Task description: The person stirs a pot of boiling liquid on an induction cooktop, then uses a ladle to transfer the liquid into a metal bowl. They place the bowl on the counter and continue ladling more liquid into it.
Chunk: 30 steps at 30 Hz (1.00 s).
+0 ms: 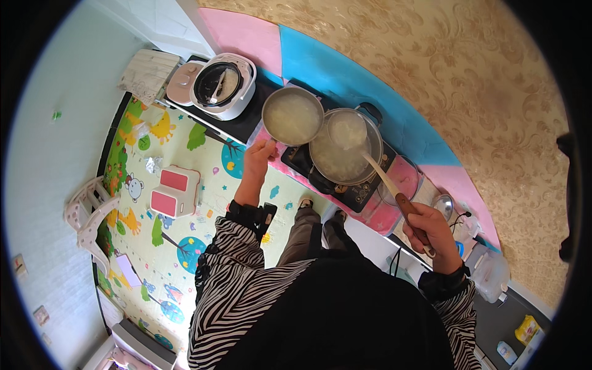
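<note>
My right hand (428, 231) grips the brown wooden handle of a ladle (386, 178). The ladle's wide round bowl, filled with cloudy pale liquid, is over the far part of a two-handled pot (319, 171) and touches or sits in its contents. The pot holds similar whitish soup and stands on a black induction cooker (360, 199). Left of it, almost touching, is a round metal bowl or pan (268, 122) full of the same liquid. At its near edge is my left hand (260, 155), fingers curled; whether they hold the rim or a handle is hidden.
An uncovered rice cooker (247, 95) with rice and a paddle inside stands at the left counter end. A glass lid (400, 180) lies right of the cooker on a pink cloth (374, 219). A pink-and-white step stool (175, 192) is on the patterned floor mat.
</note>
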Each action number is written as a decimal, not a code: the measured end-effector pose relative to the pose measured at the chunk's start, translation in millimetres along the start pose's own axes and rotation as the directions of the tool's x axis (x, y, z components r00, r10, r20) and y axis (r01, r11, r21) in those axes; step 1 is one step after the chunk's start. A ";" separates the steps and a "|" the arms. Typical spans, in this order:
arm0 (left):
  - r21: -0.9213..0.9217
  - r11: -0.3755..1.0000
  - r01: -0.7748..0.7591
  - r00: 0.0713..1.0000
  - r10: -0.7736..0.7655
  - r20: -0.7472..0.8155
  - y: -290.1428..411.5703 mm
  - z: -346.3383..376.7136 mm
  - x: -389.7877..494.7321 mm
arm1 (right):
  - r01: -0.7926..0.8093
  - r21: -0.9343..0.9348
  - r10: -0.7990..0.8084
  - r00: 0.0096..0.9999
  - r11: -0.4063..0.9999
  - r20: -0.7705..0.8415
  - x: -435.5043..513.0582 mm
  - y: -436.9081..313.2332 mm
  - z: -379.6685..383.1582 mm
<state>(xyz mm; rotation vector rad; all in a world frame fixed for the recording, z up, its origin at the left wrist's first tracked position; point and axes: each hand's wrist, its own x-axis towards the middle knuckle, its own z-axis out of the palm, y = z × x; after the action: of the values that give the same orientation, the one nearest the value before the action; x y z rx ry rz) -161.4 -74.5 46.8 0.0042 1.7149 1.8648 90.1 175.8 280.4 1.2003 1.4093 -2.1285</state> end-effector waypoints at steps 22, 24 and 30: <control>-0.027 0.996 0.081 0.994 -0.079 0.069 12.0 14.2 -21.0 | 0.240 -0.205 -0.231 0.970 0.949 0.071 46.7 50.9 19.0; 0.000 0.998 0.066 0.994 -0.066 0.083 14.3 6.5 -14.3 | 0.194 -0.065 -0.190 0.979 0.979 0.069 43.9 50.1 14.3; 0.023 1.000 0.009 0.997 -0.011 0.077 -5.0 -14.3 34.7 | 0.182 -0.081 -0.189 0.979 0.980 -0.077 46.2 75.8 -10.2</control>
<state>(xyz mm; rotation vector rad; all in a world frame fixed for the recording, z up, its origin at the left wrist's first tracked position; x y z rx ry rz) -193.4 -72.9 26.5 0.0759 1.6805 1.8137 116.8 157.8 197.1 1.1853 1.6818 -2.1472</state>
